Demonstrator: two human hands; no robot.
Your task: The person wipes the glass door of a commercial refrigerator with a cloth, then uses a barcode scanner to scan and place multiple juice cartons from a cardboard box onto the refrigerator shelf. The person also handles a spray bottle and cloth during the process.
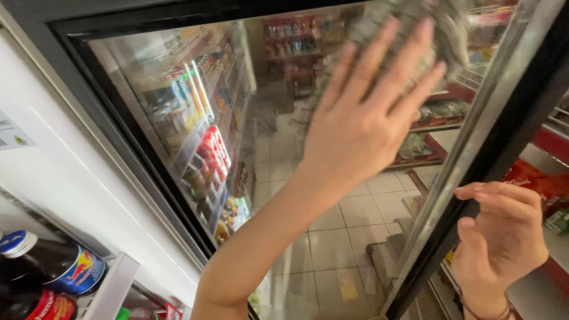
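Fingers (409, 53) of the left hand (361, 124) press a crumpled grey cloth (409, 26) flat against the upper part of the fridge door glass (278, 148), seemingly mid-wipe, while the right hand (501, 237) curls around the door edge (468, 160) steadying it; the reflective pane below likely calls for further strokes

A grey mottled cloth (409, 29) meets the black-framed glass door (237, 118), beside dark bottles (47, 272) with blue-red labels.
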